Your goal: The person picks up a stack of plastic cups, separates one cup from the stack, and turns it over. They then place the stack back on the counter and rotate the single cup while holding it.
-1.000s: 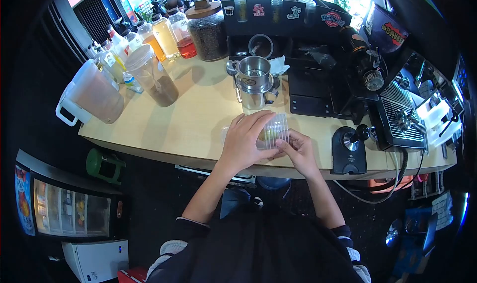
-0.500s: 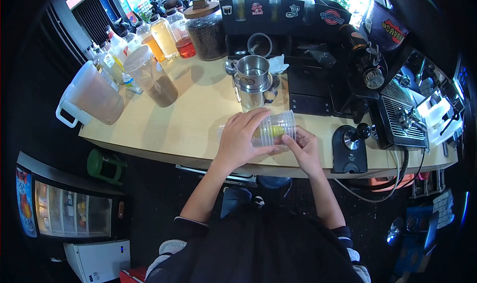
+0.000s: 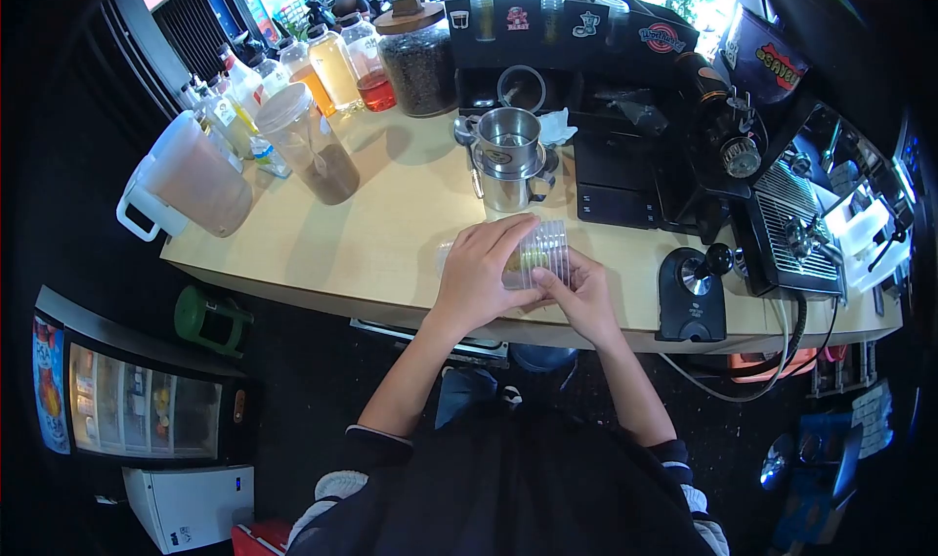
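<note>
A stack of clear plastic cups lies sideways over the front of the counter, its closely spaced rims towards the right. My left hand wraps over the stack from the left, thumb along the near side. At the rim end, my right hand grips the cups with thumb and fingers. Yellow-green print shows faintly through the plastic. My palms hide part of the stack. Just beyond it stands a steel drip filter on a small metal pitcher.
To the left stand a white-handled pitcher, a lidded container of brown powder and several bottles. A bean jar stands at the back. On the right are a black scale, a tamper on its stand and an espresso machine.
My right hand has moved slightly left, and the rims at the right end now sit closer together. The view has shifted a little.
</note>
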Tool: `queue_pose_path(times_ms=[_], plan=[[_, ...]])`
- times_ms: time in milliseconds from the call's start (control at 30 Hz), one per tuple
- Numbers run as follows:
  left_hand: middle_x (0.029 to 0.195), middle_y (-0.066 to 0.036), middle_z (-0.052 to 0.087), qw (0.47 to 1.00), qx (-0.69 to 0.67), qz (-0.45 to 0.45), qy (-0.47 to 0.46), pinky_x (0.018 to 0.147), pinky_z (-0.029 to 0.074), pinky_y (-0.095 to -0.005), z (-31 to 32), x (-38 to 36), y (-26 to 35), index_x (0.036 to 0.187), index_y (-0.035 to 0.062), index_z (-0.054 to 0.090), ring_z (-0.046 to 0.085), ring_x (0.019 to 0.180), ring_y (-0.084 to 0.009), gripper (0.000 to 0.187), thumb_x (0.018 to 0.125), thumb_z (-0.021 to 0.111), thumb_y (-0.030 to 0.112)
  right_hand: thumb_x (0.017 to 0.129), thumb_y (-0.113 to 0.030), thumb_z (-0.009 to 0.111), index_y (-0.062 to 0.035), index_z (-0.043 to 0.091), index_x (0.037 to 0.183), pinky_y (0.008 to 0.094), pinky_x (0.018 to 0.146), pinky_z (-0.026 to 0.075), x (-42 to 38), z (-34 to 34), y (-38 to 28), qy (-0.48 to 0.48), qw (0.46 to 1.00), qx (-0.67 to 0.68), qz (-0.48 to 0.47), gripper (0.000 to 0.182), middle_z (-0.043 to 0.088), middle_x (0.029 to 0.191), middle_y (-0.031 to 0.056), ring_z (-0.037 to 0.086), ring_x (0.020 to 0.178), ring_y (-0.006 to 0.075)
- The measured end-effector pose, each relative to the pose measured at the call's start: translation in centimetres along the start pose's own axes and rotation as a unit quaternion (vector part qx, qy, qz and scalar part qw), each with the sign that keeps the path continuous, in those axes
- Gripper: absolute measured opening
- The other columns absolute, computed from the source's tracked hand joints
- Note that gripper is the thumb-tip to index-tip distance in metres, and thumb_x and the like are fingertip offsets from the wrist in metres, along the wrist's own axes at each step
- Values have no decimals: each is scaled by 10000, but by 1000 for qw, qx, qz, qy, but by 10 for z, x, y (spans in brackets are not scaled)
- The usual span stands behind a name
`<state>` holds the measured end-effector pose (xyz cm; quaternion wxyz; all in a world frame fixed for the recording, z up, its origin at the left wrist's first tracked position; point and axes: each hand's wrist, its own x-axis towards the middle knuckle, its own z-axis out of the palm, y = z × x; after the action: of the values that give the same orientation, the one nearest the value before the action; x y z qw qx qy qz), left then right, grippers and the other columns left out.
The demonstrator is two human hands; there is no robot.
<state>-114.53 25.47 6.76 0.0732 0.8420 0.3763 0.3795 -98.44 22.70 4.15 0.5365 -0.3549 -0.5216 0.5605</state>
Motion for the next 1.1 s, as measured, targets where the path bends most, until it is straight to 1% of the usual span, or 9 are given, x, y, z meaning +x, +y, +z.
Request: queue_pose_path(times_ms=[233,400,433,633,767,867,933,1033,1100], plan=[[1184,-92,555,999,33,-15,6,921,386,-413,-20,-4,-19,1219,84,500,543,1045,-281,686,610,763,258,883,-101,572,47,586,952,264,692,511,-5,-21,-8,93,991,-69,-72,163,639,821,86,612,754,117],[1302,-101,453,992,101,-72,-39,1043,246,-508,-45,-12,-47,1286,97,410,417,1211,-266,710,667,722,249,905,-187,553,31,598,936,262,718,488,-9,-41,-14,172,982,-19,-80,225,652,826,91,617,751,130],[1372,-103,373,986,114,-100,-63,1079,183,-508,-49,-14,-53,1341,102,349,340,1279,-269,732,708,699,213,907,-202,549,32,591,948,269,728,489,-9,-42,-14,174,981,3,-83,241,652,833,98,620,751,138],[1454,-104,243,983,134,-121,-21,1091,143,-511,-48,-11,-91,1411,128,250,236,1339,-297,734,792,643,166,903,-202,555,31,574,989,281,754,487,-9,-32,-16,146,986,37,-76,249,651,853,109,625,775,151],[1428,-138,280,976,184,-112,29,1080,180,-502,-44,-8,-83,1390,90,277,257,1324,-321,683,810,626,175,907,-168,541,34,562,1029,299,782,474,-7,-26,-16,112,992,29,-57,237,637,891,112,605,803,154],[1366,-167,345,984,111,-55,131,1051,253,-444,-37,-10,-63,1348,47,321,346,1255,-347,645,814,635,224,898,-201,565,23,562,1028,288,770,487,-5,-19,-16,103,992,14,-67,259,650,865,108,625,798,158],[1265,-178,436,984,-69,-34,162,980,346,-402,-25,-17,-39,1294,14,372,452,1163,-302,627,805,657,281,900,-190,564,27,556,1045,290,769,486,-3,-15,-13,87,994,10,-59,261,648,866,101,623,799,158],[1255,-133,466,950,-287,-82,93,982,348,-357,-13,-18,-7,1263,8,402,461,1153,-221,641,773,697,297,939,-230,491,32,548,1066,297,773,483,-4,-4,-12,52,996,-8,-72,297,645,872,107,619,803,159],[1228,-129,485,928,-341,-128,81,970,362,-345,-5,-21,-11,1246,6,417,465,1147,-207,626,764,712,276,956,-254,441,36,545,1077,303,777,482,-5,-2,-13,38,997,22,-62,331,644,877,112,616,810,161]])
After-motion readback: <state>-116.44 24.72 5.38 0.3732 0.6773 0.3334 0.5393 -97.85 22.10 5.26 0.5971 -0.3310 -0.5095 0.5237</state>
